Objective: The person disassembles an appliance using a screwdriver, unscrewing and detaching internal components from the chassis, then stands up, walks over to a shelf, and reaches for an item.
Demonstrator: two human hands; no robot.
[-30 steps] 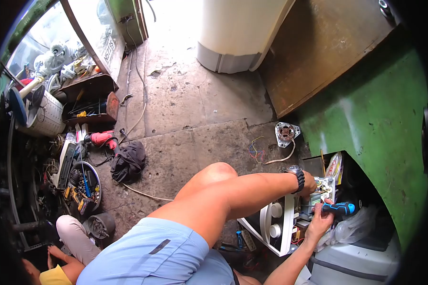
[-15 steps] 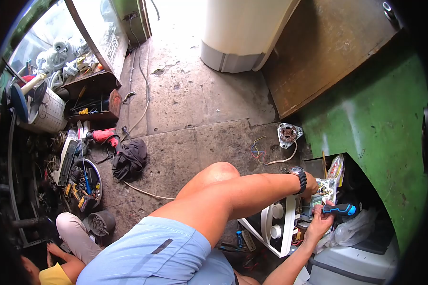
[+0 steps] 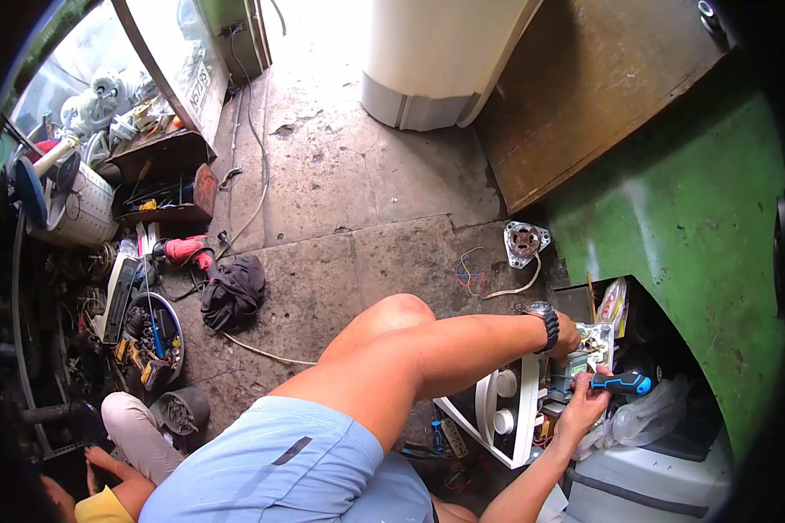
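Note:
My right hand is closed round a blue and black screwdriver, whose handle end points right. Just above it my left hand, with a dark watch on the wrist, has its fingers curled at a white plastic housing with wires in it. What those fingers grip is partly hidden. A greenish-grey boxy part lies between the two hands. Left of my right hand a white panel frame with round white knobs stands tilted.
A round motor with a cable lies on the floor by the green wall. Plastic bags and a grey casing are at lower right. Another person's hand shows at lower left, near a tub of tools.
The whole view has shifted slightly left. My right hand still grips the screwdriver, and my left hand stays at the white housing with little visible movement.

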